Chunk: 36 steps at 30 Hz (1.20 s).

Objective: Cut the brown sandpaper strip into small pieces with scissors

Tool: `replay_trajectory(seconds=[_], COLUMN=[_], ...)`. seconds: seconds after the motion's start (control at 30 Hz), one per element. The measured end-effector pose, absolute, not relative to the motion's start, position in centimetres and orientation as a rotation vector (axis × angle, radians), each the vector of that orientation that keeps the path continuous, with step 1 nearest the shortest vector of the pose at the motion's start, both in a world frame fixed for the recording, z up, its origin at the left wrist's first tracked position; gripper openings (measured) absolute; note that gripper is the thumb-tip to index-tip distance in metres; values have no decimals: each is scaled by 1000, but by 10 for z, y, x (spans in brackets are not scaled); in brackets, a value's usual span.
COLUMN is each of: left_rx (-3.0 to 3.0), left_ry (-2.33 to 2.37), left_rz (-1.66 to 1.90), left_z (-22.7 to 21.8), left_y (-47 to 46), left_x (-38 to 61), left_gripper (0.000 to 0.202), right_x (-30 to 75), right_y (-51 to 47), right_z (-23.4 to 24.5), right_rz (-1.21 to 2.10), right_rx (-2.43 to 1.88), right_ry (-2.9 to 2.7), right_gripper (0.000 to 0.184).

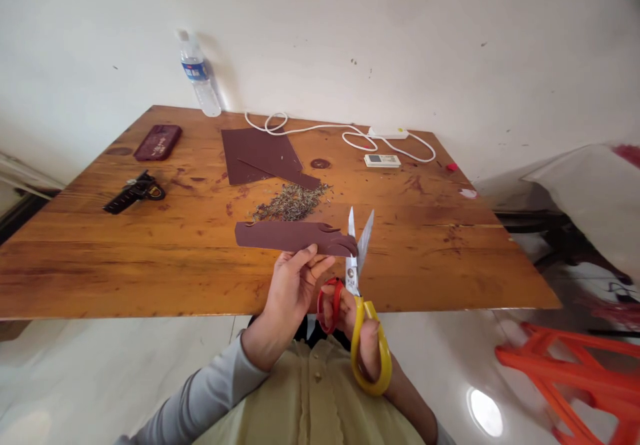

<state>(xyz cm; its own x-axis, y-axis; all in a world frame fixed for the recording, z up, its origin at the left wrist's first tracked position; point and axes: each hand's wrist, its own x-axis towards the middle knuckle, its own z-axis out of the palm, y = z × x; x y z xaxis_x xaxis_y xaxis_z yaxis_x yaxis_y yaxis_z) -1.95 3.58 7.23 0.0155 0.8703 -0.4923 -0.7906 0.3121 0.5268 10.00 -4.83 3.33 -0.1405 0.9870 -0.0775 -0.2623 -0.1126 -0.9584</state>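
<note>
Between the thumb and fingers of my left hand (295,282) is a strip of dark brown paper (280,235), held level above the table's front part. Its right end is cut into narrow curling slivers. My right hand (367,338) grips scissors (352,275) with one red and one yellow handle. The blades point away from me and stand apart, at the strip's right end. Behind the strip lies a heap of small dry brownish bits (293,202). Brown sheets (255,155) and a narrower strip (300,178) rest on the table just beyond the heap.
A water bottle (200,78) stands by the wall on the wooden table (425,258). Left are a dark red case (158,142) and a black strapped item (134,192). A white cable with a power strip (387,133) and a remote (382,160) lie behind. An orange stool (575,372) is right.
</note>
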Motion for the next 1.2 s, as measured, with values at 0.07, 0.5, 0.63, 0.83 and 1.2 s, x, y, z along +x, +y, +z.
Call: replay_trajectory(seconds=[0.07,0.5,0.63,0.83,1.2], left_rx=[115,88,113,145,142], left_ry=[860,874,879,878,891], left_rz=[1294,1331,1357,1367,1410], left_z=[72,70,70,69,73], left_y=[35,33,33,35,38], left_x=[-20,-20,-21,-22,-25], left_gripper=[34,29,28,27,28], right_x=[98,101,101,101,106], right_y=[-47,-48,-49,-54,-60], right_z=[37,31,27,16,7], right_rz=[1499,1622,1654,1710,1529], right_rx=[-1023,-960,-925,-936,-990], right_ry=[-1035,-909,-854,-723,-951], right_gripper=[85,94,91,91,91])
